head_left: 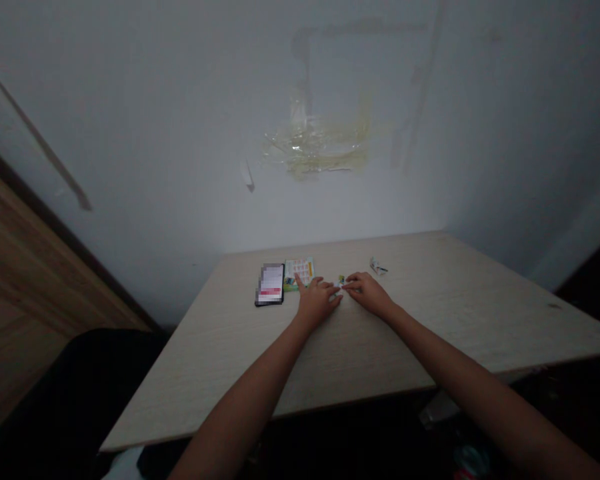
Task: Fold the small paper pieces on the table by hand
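Observation:
Near the middle of the table, my left hand lies palm down with its fingers spread. One finger reaches over a printed sheet with rows of small red and yellow marks and a green lower edge. Close to its right, my right hand has thumb and fingers pinched together at a small white and green piece, perhaps paper or a sticker. The fingertips of both hands nearly meet around that piece and partly cover it. Its exact kind is too small to make out.
A phone with a blurred-out screen lies left of the sheet. A small crumpled scrap sits farther back on the right. The pale wooden table meets a wall bearing old tape. A dark chair stands at left.

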Action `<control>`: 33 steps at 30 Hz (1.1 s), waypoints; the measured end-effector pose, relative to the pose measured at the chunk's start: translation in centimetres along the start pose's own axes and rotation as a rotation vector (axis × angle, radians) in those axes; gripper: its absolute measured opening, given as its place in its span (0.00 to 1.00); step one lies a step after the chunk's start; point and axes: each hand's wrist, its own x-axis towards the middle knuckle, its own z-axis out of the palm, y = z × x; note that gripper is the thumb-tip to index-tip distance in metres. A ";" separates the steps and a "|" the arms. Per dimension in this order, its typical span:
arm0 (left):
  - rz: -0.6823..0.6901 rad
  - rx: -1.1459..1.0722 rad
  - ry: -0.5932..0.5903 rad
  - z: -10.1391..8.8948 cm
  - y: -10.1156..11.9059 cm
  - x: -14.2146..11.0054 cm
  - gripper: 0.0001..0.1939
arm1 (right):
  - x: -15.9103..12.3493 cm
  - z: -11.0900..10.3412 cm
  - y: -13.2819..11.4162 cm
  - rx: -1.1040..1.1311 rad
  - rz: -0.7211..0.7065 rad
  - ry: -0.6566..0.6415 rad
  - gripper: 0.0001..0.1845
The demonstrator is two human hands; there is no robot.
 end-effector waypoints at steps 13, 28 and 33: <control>-0.004 -0.039 0.001 0.1 -0.1 0.2 0.13 | 0.3 -0.4 -0.3 -0.158 0.085 0.023 0.13; 0.003 -0.044 0.013 0.2 -0.1 0.2 0.13 | 1.5 -0.5 -1.1 -0.269 0.169 -0.016 0.15; -0.011 -0.043 -0.007 0.0 0.0 0.2 0.14 | 1.3 -0.3 -0.4 -0.237 0.154 0.031 0.15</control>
